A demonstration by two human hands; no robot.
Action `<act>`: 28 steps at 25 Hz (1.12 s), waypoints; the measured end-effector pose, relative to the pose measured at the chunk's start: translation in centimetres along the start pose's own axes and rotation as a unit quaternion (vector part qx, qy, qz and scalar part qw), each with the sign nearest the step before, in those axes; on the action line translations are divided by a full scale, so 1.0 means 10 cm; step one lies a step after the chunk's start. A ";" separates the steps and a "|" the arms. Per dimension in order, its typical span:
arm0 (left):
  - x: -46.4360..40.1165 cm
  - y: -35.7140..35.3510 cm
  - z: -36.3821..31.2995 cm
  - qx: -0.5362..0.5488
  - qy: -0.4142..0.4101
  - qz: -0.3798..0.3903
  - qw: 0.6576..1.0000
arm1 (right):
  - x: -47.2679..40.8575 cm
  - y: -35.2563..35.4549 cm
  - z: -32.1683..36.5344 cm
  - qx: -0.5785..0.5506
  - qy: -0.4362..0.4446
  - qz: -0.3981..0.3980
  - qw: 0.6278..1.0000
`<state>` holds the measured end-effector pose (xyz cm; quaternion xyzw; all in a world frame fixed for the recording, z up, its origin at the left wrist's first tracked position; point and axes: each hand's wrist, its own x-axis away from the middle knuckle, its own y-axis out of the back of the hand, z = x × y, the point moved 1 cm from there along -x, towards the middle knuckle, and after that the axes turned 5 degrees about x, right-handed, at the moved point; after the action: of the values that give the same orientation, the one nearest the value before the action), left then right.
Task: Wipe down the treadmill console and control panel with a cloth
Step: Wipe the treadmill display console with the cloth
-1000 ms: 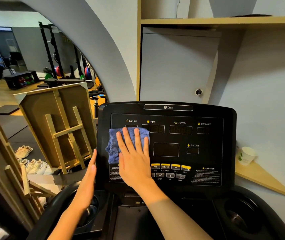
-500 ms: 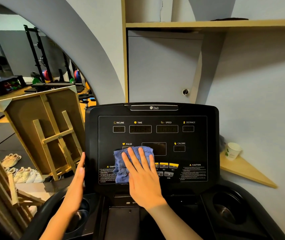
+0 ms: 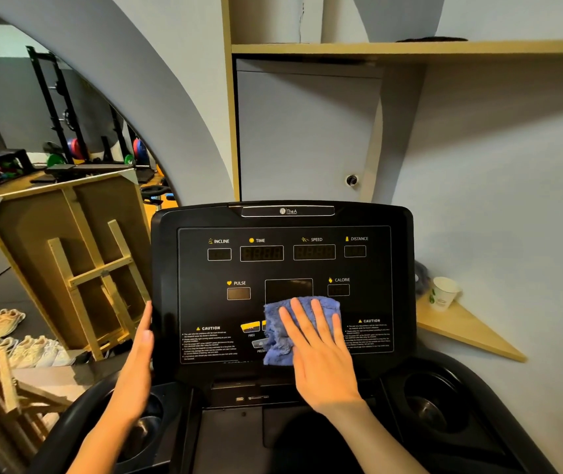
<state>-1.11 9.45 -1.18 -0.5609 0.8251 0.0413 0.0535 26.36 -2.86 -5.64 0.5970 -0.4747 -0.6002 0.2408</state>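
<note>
Blue cloth (image 3: 286,331) under flat right hand (image 3: 321,354), lower panel (image 3: 283,292) | left hand (image 3: 143,340) flat on console's left edge

Your console (image 3: 170,268) stands upright and carries the blue cloth (image 3: 283,340) flat against its lower middle, over the yellow button row. To its right, a wooden corner shelf (image 3: 461,330) juts from the wall, and a white paper cup (image 3: 444,292) sits at its back corner, close to the console's right edge. Above, a long wooden shelf (image 3: 410,47) holds a flat dark object (image 3: 432,39) near its front edge.
</note>
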 end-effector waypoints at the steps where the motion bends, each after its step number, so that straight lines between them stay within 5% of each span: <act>1: 0.00 0.01 0.00 -0.003 0.003 0.002 1.000 | 0.01 -0.01 -0.06 0.004 -0.005 -0.001 1.000; 12: -0.01 0.05 0.03 -0.008 0.001 0.013 1.000 | -0.16 0.13 -0.62 -0.004 -0.070 -0.041 0.997; 28: -0.07 0.11 0.09 -0.012 0.002 0.024 1.000 | -0.86 0.36 -0.50 -0.056 -0.176 -0.080 0.980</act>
<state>-1.86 10.62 -1.95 -0.5413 0.8382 0.0510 0.0438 31.59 1.58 2.44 0.5037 -0.4258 -0.7389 0.1377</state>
